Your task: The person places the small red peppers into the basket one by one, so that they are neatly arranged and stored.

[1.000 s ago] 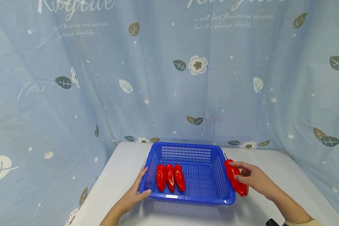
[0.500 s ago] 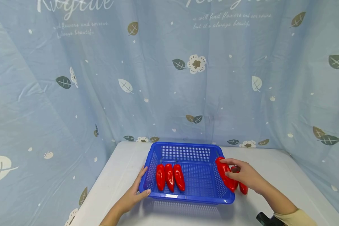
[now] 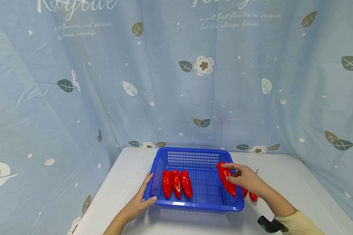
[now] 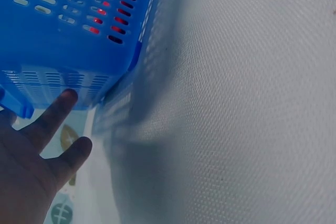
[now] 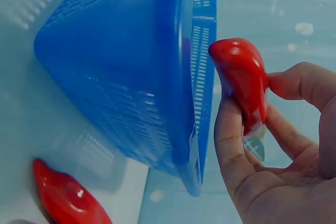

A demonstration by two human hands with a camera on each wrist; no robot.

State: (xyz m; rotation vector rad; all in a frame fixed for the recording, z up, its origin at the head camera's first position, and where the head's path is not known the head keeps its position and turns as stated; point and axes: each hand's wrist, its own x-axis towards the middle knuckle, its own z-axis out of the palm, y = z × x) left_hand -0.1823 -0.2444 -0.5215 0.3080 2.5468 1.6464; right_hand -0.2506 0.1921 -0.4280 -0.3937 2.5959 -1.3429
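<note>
A red chili pepper (image 3: 225,178) is pinched between thumb and fingers of my right hand (image 3: 248,179), over the right side of a blue plastic basket (image 3: 194,207). The right wrist view has this pepper (image 5: 244,74) raised near the basket's rim, its stem hidden there. My left hand (image 3: 136,203) rests at the basket's front left corner. Its thumb lies on the front rim and its fingers run along the left side. Straight, spread fingers (image 4: 55,116) show beside the basket wall in the left wrist view. Three red peppers (image 3: 176,184) lie side by side inside, toward the left.
On the white table (image 3: 129,163), just right of the basket, lie more red peppers (image 3: 253,197), partly hidden by the basket and my right hand. A blue patterned curtain (image 3: 164,98) hangs behind and at both sides. A black device (image 3: 270,224) sits by my right sleeve.
My right hand has lifted a pepper from the right of the basket and carried it left over the rim. The left hand and the three peppers inside stay in place.
</note>
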